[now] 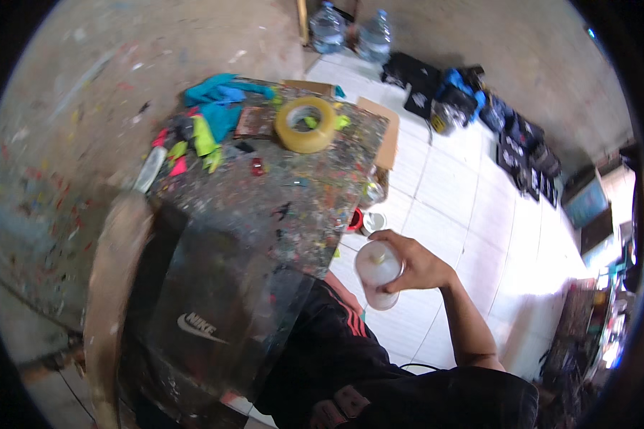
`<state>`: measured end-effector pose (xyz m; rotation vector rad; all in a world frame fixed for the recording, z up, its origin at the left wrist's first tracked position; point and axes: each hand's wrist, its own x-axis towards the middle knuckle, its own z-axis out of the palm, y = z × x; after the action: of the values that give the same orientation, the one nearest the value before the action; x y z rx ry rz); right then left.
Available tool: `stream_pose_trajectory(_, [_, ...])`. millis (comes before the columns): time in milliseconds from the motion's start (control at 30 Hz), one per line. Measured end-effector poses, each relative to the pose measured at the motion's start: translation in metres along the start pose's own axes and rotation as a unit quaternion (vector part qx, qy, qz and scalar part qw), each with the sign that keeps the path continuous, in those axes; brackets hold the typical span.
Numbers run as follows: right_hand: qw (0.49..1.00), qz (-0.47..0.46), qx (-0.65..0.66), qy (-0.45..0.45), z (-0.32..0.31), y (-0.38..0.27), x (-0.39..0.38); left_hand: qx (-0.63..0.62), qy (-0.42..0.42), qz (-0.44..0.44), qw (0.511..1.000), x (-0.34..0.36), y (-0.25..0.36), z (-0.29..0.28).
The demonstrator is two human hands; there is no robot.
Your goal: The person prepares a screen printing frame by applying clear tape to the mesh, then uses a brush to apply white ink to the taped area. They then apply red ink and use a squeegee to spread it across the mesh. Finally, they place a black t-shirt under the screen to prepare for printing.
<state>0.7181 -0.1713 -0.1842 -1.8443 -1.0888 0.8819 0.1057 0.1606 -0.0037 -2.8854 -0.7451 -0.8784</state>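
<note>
My right hand (pixel 421 263) is closed around a whitish translucent plastic bottle (pixel 379 275) with a small tip on its top. It holds the bottle above the white tiled floor, to the right of a paint-stained table (pixel 315 222). No part of my left hand can be made out. In front of me at the lower left, a black cloth (pixel 166 304) with a white printed mark is spread over a board. A dark, see-through sheet (pixel 236 286) appears to overlap it and the table's near edge.
A roll of yellowish tape (pixel 286 136) and teal cloth (pixel 222 118) lie on the table, with bright scraps nearby. Small cups (pixel 373 223) stand beside its right edge. Large water bottles (pixel 328 30) and folded dark garments (pixel 519 146) line the wall.
</note>
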Motion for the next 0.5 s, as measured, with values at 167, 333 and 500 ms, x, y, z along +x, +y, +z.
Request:
stream_pose_trajectory(167, [0.963,0.198,-0.058,0.176,0.015,0.185,-0.031,-0.098,-0.024,-0.153,0.983,0.017,0.072,-0.015])
stream_pose_trajectory(333, [0.869,0.374,-0.051,0.320,0.050,0.335,-0.013,-0.085,-0.135,-0.417,0.895,0.051,0.119,-0.034])
stream_pose_trajectory(500, [0.802,0.436,-0.065,0.402,0.044,0.414,0.034,-0.026,-0.158,-0.486,0.859,0.078,0.138,-0.024])
